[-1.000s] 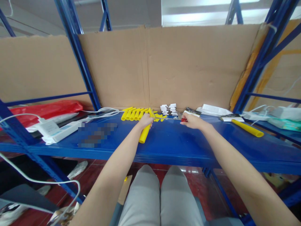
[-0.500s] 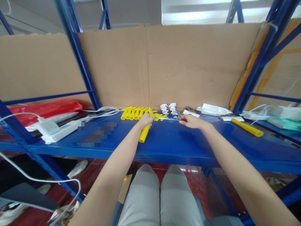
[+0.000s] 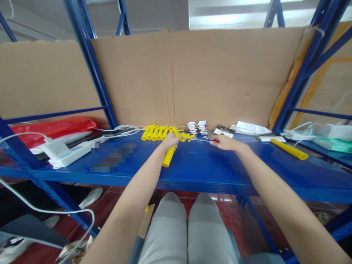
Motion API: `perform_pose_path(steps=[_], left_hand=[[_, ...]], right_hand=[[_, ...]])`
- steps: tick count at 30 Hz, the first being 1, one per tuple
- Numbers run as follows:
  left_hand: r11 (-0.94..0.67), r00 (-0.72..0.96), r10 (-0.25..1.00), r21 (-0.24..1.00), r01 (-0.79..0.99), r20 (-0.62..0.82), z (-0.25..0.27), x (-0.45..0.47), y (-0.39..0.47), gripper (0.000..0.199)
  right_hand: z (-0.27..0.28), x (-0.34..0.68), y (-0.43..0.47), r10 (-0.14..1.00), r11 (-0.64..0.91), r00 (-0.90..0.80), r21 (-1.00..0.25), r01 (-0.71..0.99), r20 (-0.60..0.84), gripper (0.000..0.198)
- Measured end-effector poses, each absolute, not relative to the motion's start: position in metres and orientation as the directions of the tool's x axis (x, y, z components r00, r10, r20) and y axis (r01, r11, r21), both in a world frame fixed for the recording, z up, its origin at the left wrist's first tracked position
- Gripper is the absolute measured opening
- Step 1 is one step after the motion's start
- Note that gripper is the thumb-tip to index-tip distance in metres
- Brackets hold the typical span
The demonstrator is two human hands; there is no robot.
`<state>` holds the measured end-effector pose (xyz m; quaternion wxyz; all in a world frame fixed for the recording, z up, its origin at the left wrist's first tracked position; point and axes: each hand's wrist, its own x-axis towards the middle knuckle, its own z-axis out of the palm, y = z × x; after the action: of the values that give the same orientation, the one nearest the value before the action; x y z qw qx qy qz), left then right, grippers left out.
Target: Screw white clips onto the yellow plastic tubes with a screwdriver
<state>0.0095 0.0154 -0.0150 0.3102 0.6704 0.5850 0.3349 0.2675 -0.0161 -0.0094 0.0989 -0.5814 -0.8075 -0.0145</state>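
My left hand (image 3: 171,140) is wrapped around a yellow tube (image 3: 168,158), which leans with its open end toward me over the blue shelf (image 3: 203,165). In my right hand (image 3: 223,142) is a screwdriver (image 3: 196,139), its handle mostly hidden by my fingers. Its thin metal shaft reaches left to the tube's side by my left hand; whether the tip is inside the tube I cannot tell. Just behind lie small yellow pieces (image 3: 189,136). Left of them is a row of several yellow tubes (image 3: 153,134).
White strips with dark bands (image 3: 197,128) and a black-and-white packet (image 3: 224,130) lie by the cardboard wall (image 3: 220,77). Another yellow tube (image 3: 288,149) rests at right. At left are a white power strip (image 3: 73,154), cables (image 3: 126,129) and a red bag (image 3: 60,126).
The screwdriver has turned slightly in my right hand, and less of its red handle shows. My left hand and the tube stay nearly in place.
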Motion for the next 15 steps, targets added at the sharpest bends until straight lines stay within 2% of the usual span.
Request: perform_pose_path(steps=[3,6,9,12,15], left_hand=[[-0.12,0.095,0.992,0.806,0.579,0.08,-0.0154,0.009,0.0164,0.019],[-0.113,0.092,0.993,0.812,0.573,0.073,-0.0153,0.0089,0.0166,0.019],[-0.11,0.089,0.993,0.814,0.571,0.072,-0.0148,0.0091,0.016,0.019],[-0.115,0.088,0.993,0.814,0.569,0.078,-0.0142,0.0094,0.0146,0.018],[-0.121,0.095,0.992,0.817,0.564,0.081,-0.0137,0.0098,0.0131,0.02]], right_hand=[[-0.0078,0.2677,-0.0166,0.932,0.339,-0.325,-0.071,0.938,0.161,0.019],[-0.0059,0.2679,-0.0192,0.915,0.346,-0.326,-0.048,0.937,0.239,0.009],[-0.0059,0.2683,-0.0202,0.905,0.335,-0.31,-0.037,0.942,0.292,0.013],[-0.0074,0.269,-0.018,0.92,0.327,-0.302,-0.067,0.942,0.249,0.012],[-0.0084,0.2693,-0.0158,0.933,0.339,-0.323,-0.087,0.937,0.158,0.021]])
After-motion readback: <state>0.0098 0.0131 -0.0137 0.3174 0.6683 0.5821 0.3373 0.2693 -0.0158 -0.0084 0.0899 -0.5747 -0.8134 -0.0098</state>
